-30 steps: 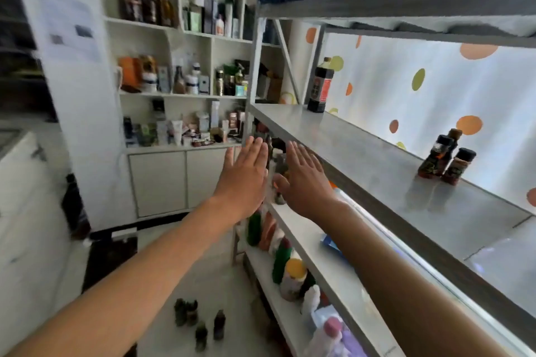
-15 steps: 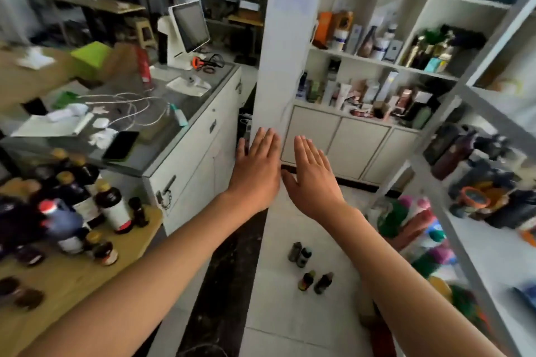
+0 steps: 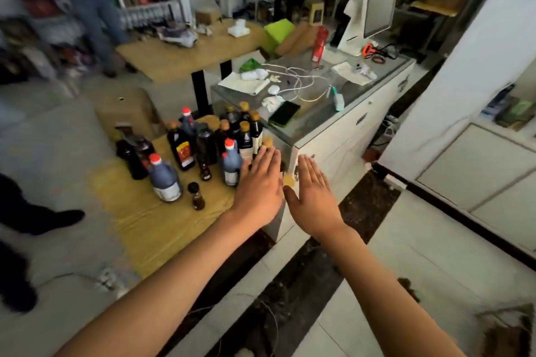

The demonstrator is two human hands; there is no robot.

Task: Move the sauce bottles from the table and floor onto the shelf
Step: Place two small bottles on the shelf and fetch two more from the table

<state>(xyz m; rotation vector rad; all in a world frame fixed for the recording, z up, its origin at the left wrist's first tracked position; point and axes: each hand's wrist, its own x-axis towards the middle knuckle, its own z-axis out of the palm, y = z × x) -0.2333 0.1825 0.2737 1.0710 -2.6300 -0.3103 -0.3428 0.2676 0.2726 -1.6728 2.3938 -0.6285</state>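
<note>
Both arms are reaching out from six o'clock toward the centre, the left hand [image 3: 259,182] and the right hand [image 3: 313,194] lying flat with fingers straight and together, palms down, gripping nothing and sitting just beside each other. The sauce bottles [image 3: 203,148] are standing in a cluster on the low wooden table [image 3: 150,220] at about ten o'clock from the hands, the left fingertips reaching just beside the nearest of them, though whether they are touching I cannot tell. A white counter [image 3: 333,136] is carrying a phone [image 3: 284,113] and cables at twelve o'clock.
</note>
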